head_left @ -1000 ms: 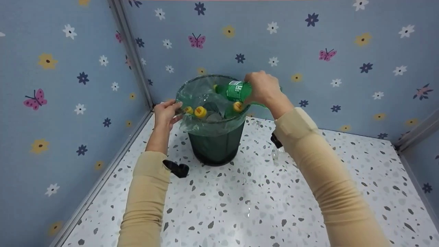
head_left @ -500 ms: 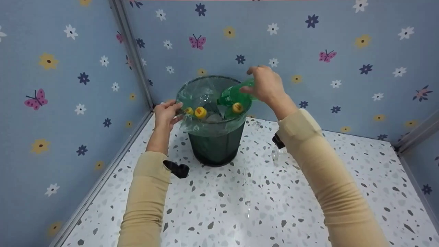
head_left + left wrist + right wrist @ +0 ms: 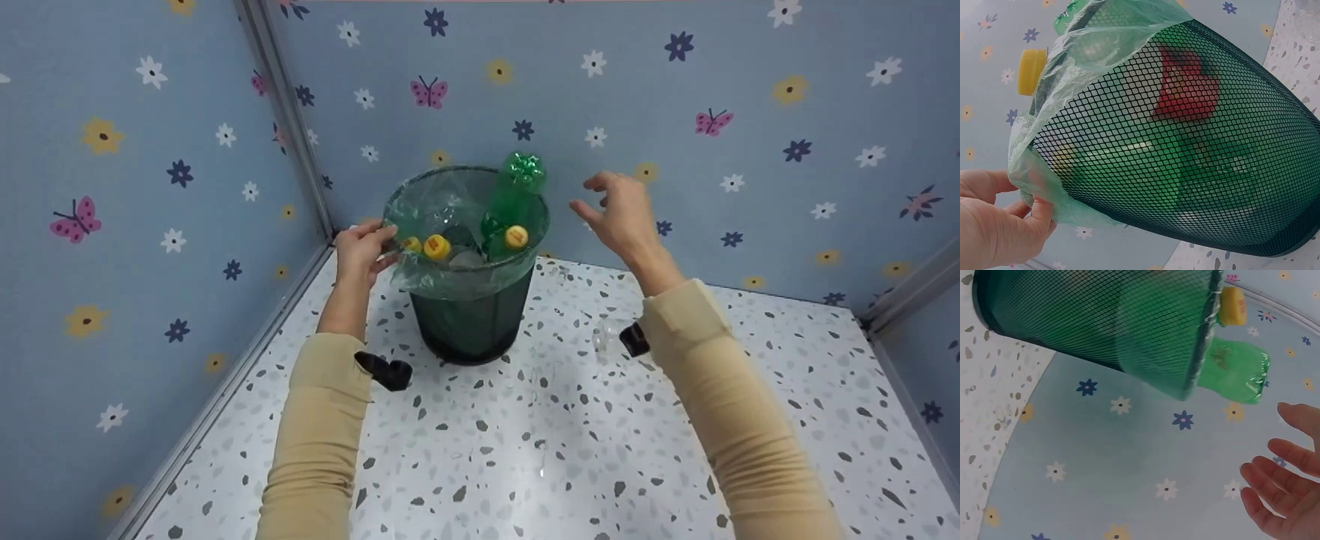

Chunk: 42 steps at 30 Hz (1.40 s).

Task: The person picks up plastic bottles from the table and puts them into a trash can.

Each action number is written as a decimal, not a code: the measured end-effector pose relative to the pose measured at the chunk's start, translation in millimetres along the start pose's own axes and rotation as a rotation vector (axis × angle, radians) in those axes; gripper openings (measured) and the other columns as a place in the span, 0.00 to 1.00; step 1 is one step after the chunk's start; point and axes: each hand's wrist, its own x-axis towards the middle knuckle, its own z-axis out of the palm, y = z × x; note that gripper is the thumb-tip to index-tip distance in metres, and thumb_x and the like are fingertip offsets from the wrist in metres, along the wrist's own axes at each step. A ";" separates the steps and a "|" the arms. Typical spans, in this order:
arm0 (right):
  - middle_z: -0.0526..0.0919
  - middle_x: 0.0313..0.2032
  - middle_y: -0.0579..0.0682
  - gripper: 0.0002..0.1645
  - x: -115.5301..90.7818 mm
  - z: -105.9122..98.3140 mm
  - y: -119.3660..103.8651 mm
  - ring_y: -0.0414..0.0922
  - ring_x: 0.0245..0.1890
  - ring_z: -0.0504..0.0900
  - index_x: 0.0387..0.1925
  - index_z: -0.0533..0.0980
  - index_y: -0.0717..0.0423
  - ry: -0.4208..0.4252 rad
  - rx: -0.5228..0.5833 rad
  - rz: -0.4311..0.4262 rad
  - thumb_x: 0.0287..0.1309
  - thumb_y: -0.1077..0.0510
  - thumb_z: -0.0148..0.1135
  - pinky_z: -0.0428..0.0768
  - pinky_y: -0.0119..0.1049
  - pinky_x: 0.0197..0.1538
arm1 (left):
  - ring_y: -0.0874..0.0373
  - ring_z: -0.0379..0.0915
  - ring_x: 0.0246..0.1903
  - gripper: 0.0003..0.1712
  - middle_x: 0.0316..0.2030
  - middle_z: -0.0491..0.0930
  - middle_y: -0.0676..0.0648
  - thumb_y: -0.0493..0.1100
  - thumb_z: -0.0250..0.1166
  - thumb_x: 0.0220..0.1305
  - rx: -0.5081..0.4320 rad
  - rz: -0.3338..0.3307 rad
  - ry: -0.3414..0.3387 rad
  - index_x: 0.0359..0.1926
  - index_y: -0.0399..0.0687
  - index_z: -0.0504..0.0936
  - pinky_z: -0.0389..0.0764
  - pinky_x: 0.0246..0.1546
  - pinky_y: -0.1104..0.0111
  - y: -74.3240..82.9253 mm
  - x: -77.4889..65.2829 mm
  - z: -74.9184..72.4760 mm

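Green plastic bottle [image 3: 516, 196] stands base-up in the dark mesh wastebasket [image 3: 472, 319], its bottom poking above the rim, just left of the right hand [image 3: 624, 217]. That hand hangs in the air apart from the bottle, fingers spread and loosely bent, holding nothing. The left hand [image 3: 361, 251] pinches the thin green plastic liner [image 3: 439, 281] at the near-left rim of the basket. Between the two hands, yellow bottle caps [image 3: 436, 246] show among other bottles inside. Speckled white tabletop [image 3: 525, 450] lies below both sleeves.
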 end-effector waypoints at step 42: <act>0.59 0.57 0.70 0.42 -95.1 69.6 190.5 0.65 0.56 0.58 0.59 0.61 0.68 -0.403 -0.314 0.051 0.40 0.66 0.69 0.58 0.65 0.52 | 0.53 0.72 0.39 0.30 0.47 0.70 0.52 0.43 0.70 0.46 -0.062 0.046 -0.042 0.54 0.59 0.73 0.79 0.33 0.62 -62.0 120.2 -20.2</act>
